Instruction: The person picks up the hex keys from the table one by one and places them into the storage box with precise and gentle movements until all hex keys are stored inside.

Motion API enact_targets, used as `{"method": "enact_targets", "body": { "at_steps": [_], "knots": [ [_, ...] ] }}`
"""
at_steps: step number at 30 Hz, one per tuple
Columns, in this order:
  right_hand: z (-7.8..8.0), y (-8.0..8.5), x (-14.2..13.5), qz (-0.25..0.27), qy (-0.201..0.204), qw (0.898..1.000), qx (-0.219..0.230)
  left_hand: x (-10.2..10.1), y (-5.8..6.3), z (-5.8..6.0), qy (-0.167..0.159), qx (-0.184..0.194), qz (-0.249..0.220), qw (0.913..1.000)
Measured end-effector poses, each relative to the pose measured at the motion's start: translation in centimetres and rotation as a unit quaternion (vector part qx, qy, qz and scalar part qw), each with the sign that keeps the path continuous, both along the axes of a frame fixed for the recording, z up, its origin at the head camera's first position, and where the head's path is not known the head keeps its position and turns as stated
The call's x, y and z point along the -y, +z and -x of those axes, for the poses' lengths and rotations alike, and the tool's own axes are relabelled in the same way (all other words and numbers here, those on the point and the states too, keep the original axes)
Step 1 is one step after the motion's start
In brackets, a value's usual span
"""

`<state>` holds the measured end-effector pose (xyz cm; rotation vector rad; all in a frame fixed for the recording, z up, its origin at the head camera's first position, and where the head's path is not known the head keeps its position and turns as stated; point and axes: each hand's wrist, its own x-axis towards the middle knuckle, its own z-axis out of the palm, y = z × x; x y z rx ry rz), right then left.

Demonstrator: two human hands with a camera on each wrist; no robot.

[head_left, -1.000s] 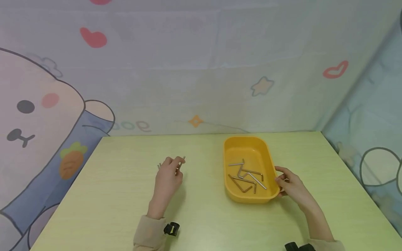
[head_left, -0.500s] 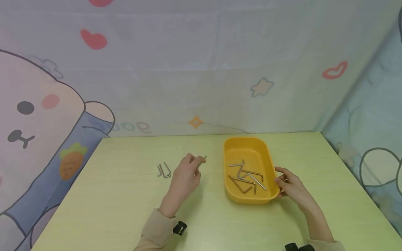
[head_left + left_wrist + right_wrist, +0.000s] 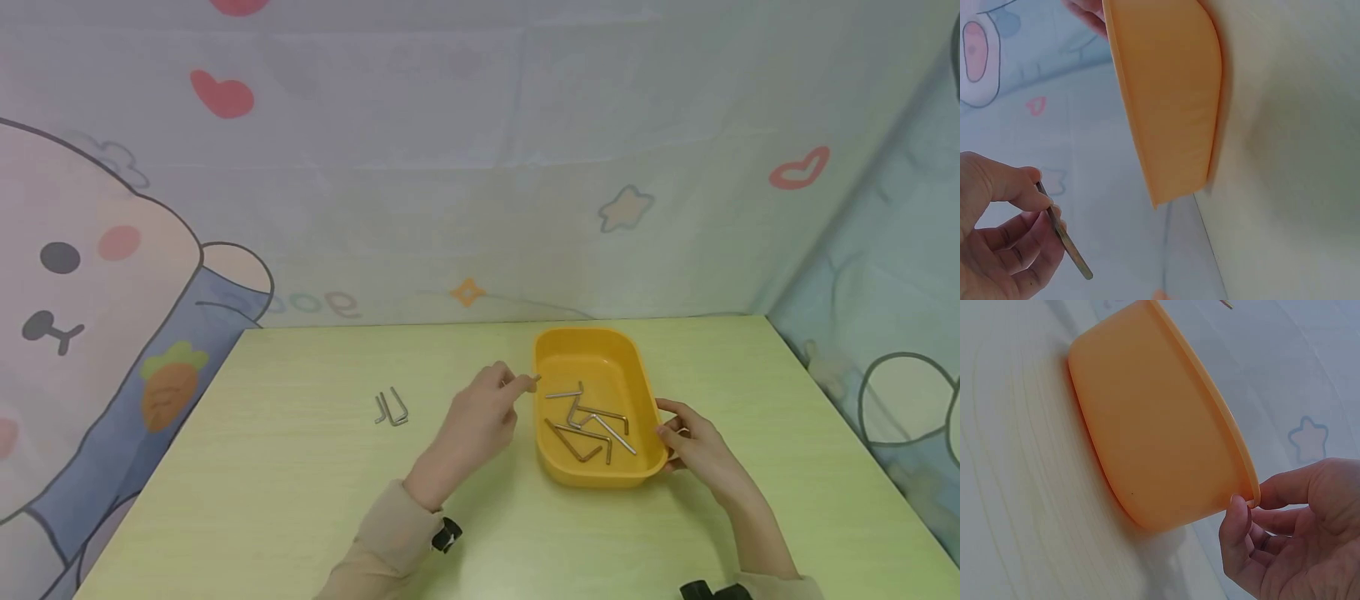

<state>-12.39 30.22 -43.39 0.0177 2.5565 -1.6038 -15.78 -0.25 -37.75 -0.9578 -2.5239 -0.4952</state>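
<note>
1. Pale printed cloth (image 3: 412,125) fills the upper part of the head view; below it a light yellow-green tabletop (image 3: 262,483) extends to the lower edge.
2. Yellow tray (image 3: 600,481), right of centre, open side up, its longer sides running from top to bottom of the frame. Several L-shaped metal keys (image 3: 615,433) lie crossed on its floor, mostly in the middle and lower part; their long arms point in differing directions.
3. Three loose keys (image 3: 387,408), left of centre on the tabletop, lie side by side, short arms toward the bottom of the frame, long arms slanting toward the upper left.
4. Left hand (image 3: 480,417), at centre, left of the tray: thumb and index finger pinch a metal rod (image 3: 1066,237). In the head view its tip appears at the tray's upper left rim, pointing right and slightly upward; in the left wrist view its long axis slants from upper left to lower right, the lower end free and apart from the tray.
5. Right hand (image 3: 697,446), right of the tray: thumb and fingers clamped on the rim near the tray's lower right corner.
</note>
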Motion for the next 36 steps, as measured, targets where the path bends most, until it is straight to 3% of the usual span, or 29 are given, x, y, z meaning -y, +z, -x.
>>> {"method": "enact_targets", "body": {
  "at_steps": [7, 12, 18, 25, 30, 36],
  "knots": [
    [0.0, 0.1, 0.0, 0.003, -0.001, 1.000, 0.001, -1.8, 0.9, 1.1, -0.038, -0.015, 0.049, 0.9980],
    [0.0, 0.1, -0.1, 0.009, -0.003, 1.000, 0.000, -3.1, 1.4, 2.2, -0.053, -0.006, 0.088, 0.9947],
    [0.0, 0.2, -0.1, 0.011, -0.003, 1.000, 0.000, -4.3, 1.5, 3.5, -0.071, 0.003, 0.127, 0.9894],
    [0.1, 0.0, -0.1, 0.013, -0.001, 1.000, 0.000, -5.7, 1.0, 5.1, -0.111, -0.021, 0.173, 0.9785],
    [0.1, 0.0, -0.2, 0.014, 0.000, 1.000, 0.001, -6.6, 0.6, 6.1, -0.123, 0.005, 0.196, 0.9729],
    [0.1, 0.0, -0.2, 0.014, -0.001, 1.000, 0.003, -7.6, 0.0, 7.2, -0.110, 0.050, 0.218, 0.9685]
  ]
}}
